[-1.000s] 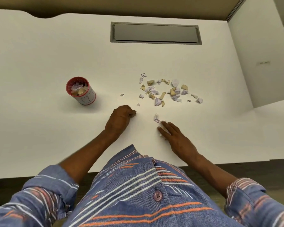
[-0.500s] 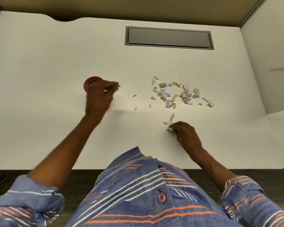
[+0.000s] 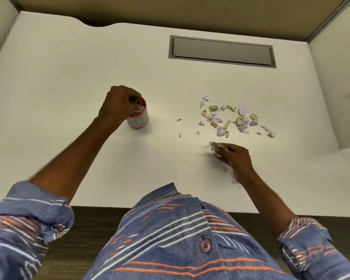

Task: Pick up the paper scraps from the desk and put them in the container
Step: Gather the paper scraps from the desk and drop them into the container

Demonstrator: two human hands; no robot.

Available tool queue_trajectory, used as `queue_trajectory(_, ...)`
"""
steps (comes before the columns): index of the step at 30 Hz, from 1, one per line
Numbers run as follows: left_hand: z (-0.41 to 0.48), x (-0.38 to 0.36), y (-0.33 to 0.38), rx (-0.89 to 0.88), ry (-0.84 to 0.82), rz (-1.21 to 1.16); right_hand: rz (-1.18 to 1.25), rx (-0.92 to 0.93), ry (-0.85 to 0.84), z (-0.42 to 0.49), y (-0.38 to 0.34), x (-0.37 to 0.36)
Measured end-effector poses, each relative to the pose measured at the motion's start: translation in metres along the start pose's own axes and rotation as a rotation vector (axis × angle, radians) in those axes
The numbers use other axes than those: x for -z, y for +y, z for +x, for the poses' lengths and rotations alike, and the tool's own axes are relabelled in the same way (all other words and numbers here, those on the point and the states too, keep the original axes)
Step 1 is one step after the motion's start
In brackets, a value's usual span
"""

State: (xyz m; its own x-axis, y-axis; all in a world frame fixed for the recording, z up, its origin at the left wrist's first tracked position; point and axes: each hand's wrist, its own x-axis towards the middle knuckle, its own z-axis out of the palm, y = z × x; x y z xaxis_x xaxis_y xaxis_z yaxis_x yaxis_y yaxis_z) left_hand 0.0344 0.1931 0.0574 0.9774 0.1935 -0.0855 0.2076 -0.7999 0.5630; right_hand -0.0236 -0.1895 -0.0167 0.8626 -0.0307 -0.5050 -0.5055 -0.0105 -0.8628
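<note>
The left hand [image 3: 119,106] has its fingers [image 3: 132,97] bunched over the mouth of the small red-rimmed white cylindrical container [image 3: 138,118]; whether they grip a scrap cannot be told. The container stands upright on the white surface [image 3: 69,87]. The right hand [image 3: 233,156] curls loosely around blurred crumpled paper bits [image 3: 214,145]. Lilac and tan paper scraps [image 3: 228,118] lie scattered just beyond it, at the right.

Container [image 3: 138,118] mouth (mostly) hand-hidden

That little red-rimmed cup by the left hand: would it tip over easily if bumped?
Probably. The cup looks small and light, holding only paper bits. It stands taller than wide, so a nudge from the left hand near its rim might topple it.
</note>
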Motion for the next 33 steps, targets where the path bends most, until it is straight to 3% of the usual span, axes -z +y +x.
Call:
queue_trajectory(4, -0.001, 0.002, -0.002, -0.032, 0.058, -0.083, 0.029, -0.002, -0.072, -0.003, -0.023, -0.032)
queue_trajectory(10, -0.005, 0.010, -0.017, -0.019, 0.125, -0.242, -0.071, 0.135, -0.318, 0.000, -0.081, -0.123)
queue_trajectory(18, -0.010, 0.008, -0.025, -0.018, 0.148, -0.269, -0.674, 0.435, -0.287, 0.036, -0.122, -0.236)
queue_trajectory(21, -0.010, 0.009, -0.028, -0.018, 0.163, -0.284, -0.847, 0.463, -0.289, 0.043, -0.128, -0.258)
queue_trajectory(33, -0.004, 0.015, -0.039, 0.024, 0.174, -0.292, -0.883, 0.413, -0.224, 0.052, -0.138, -0.279)
